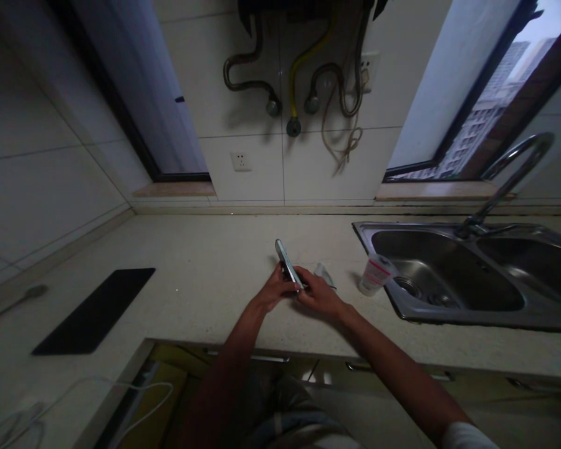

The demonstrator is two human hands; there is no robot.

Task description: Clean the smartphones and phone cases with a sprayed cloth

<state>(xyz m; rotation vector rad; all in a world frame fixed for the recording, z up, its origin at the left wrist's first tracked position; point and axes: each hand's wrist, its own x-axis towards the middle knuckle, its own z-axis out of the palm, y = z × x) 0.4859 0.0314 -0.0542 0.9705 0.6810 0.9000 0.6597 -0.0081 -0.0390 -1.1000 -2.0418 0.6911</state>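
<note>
A smartphone (287, 262), seen nearly edge-on, is held tilted above the pale countertop between my two hands. My left hand (275, 288) is closed round its lower left side. From the other side my right hand (318, 293) grips the lower right edge, with its thumb near the bottom end. The phone's screen cannot be made out from this angle. Just beyond my right hand lies a crumpled clear wrapper (324, 274), partly hidden by the hand. Farther right, a clear plastic cup (375, 274) with pink-red print stands by the sink.
A double steel sink (449, 318) with a curved tap (514, 168) is set in the countertop (206, 268) at right. A black flat board (96, 312) and a white cable (98, 378) lie at left. Pipes (292, 81) and a socket (240, 161) are on the wall.
</note>
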